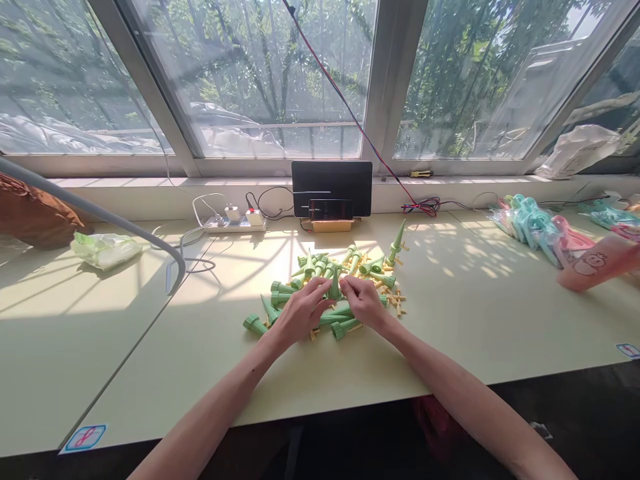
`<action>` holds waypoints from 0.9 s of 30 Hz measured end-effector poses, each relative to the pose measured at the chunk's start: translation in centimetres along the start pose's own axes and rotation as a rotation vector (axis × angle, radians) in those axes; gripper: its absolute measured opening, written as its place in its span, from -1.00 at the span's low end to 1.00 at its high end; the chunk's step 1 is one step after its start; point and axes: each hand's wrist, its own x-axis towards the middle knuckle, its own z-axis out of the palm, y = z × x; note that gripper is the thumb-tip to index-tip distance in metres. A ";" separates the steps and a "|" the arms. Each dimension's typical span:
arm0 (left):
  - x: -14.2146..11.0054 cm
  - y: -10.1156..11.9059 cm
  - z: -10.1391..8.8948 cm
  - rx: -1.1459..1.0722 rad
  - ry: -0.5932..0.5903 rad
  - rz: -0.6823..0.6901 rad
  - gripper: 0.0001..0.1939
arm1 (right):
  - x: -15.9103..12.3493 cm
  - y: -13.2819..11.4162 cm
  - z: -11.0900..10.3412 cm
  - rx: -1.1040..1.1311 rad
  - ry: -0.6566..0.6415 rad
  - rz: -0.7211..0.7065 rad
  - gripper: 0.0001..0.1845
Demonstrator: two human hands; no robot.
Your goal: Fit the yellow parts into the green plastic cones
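In the head view, a loose heap of green plastic watering spikes point(345, 319), cone-shaped with ribbed caps, lies on the pale table, mixed with small yellow valve pieces point(399, 302). One green watering spike point(335, 285) points upward between my hands. My left hand point(303, 310) has its thumb and fingers curled round the left and lower side of that spike. Fingers closed in a pinch, my right hand point(365, 299) is right beside the same spike; whatever it grips is hidden by the fingers. Another green spike point(397, 241) stands upright at the heap's far right.
Behind the heap, a phone point(331, 209) leans before a dark tablet point(331, 180). A power strip point(235, 223) with cables sits to its left. A grey tube point(100, 207) arches over the left table. Bagged turquoise and pink items point(530, 223) lie at right.
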 end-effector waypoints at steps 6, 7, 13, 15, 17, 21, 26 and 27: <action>0.0 0.3 0.0 0.060 0.028 0.008 -0.57 | 0.1 -0.2 0.0 0.027 -0.008 0.035 -0.57; 0.0 0.3 0.1 0.053 0.034 -0.007 -0.57 | 0.1 -0.2 0.0 0.032 -0.004 0.039 -0.57; 0.2 0.7 0.6 -0.077 0.086 -0.100 -0.61 | 0.2 -0.2 0.4 0.038 0.041 0.065 -0.56; 0.3 0.9 0.5 -0.106 0.105 -0.127 -0.66 | 0.1 -0.2 0.4 0.038 0.031 0.060 -0.56; 0.4 1.0 0.5 -0.126 0.119 -0.152 -0.71 | 0.1 -0.3 0.5 0.046 0.013 0.050 -0.56; 0.6 1.2 0.4 -0.173 0.148 -0.193 -0.78 | 0.0 -0.5 0.3 0.066 -0.004 0.033 -0.55; 0.6 1.4 0.5 -0.253 0.147 -0.297 -0.78 | -0.1 -0.4 0.2 0.054 -0.024 0.014 -0.54; 0.7 1.5 0.5 -0.273 0.146 -0.321 -0.77 | -0.1 -0.4 0.2 0.049 -0.029 0.013 -0.54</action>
